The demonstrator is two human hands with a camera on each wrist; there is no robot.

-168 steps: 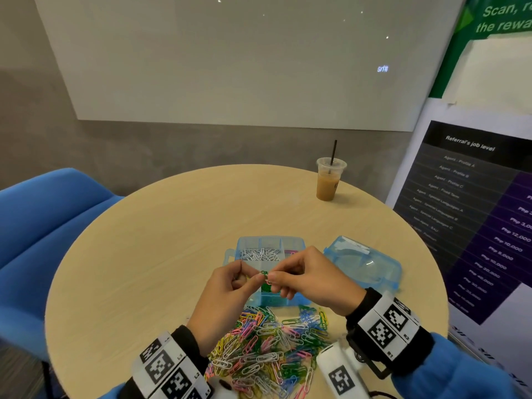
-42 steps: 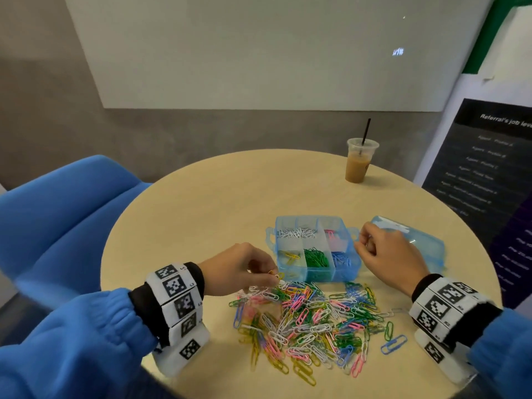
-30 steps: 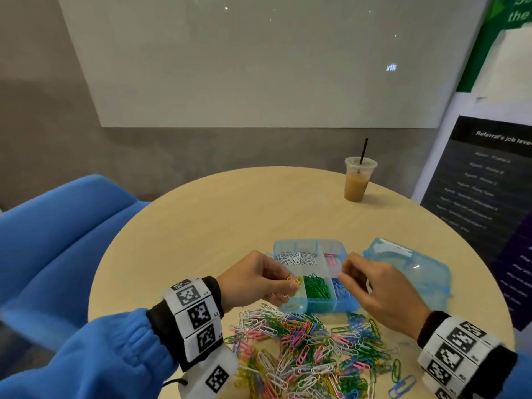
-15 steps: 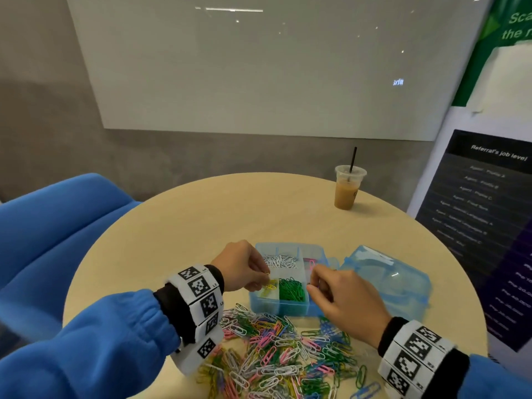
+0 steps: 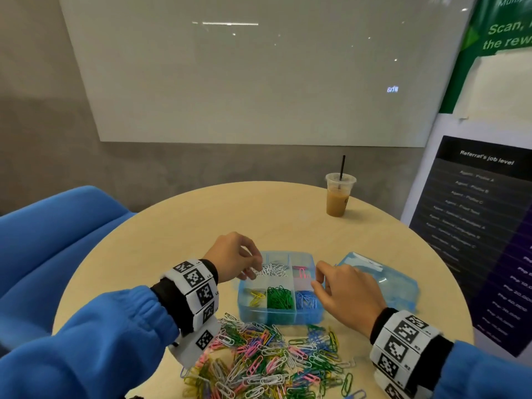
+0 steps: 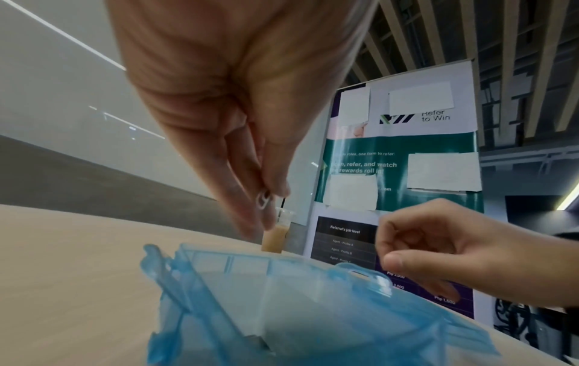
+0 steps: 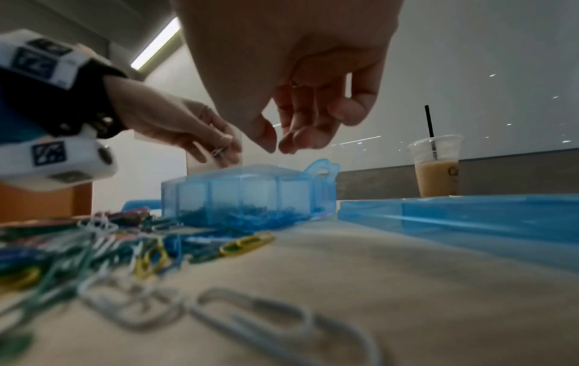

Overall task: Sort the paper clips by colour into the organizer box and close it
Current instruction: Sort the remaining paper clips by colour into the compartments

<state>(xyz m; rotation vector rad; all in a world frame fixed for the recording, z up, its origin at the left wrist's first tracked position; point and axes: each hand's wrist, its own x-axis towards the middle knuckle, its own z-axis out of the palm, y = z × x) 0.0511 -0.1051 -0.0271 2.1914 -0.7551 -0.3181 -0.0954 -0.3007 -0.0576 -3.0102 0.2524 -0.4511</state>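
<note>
Head view, table: the round wooden table [image 5: 178, 237] carries everything; one iced coffee cup [image 5: 338, 197] with a straw stands well apart at the far edge.
Organizer box: my one blue organizer box [image 5: 280, 313] sits open in front of me with six compartments. White clips fill a far one, pink lie beside them, and yellow, green and blue fill the near row. Its detached lid [image 5: 385, 280] lies just to the right.
Loose pile: the mixed paper clips [image 5: 267, 358] lie between me and the box, too many and too tangled to count.
Left hand: my left hand [image 5: 233, 259] hovers over the white compartment. In the left wrist view, thumb and fingertips [image 6: 275, 190] pinch one white paper clip [image 6: 262, 201].
Right hand: my right hand [image 5: 344, 295] hangs over the box's right edge, fingers loosely curled, thumb and forefinger slightly apart. In the right wrist view it holds nothing.
Stage: I judge sorting well under way but far from finished; the lid is still off.
Risk: if I let go off-centre, the clip could bounce into the neighbouring pink compartment. My sleeve or wrist could drag through the pile and push clips off the table. My right hand could nudge the light box.
</note>
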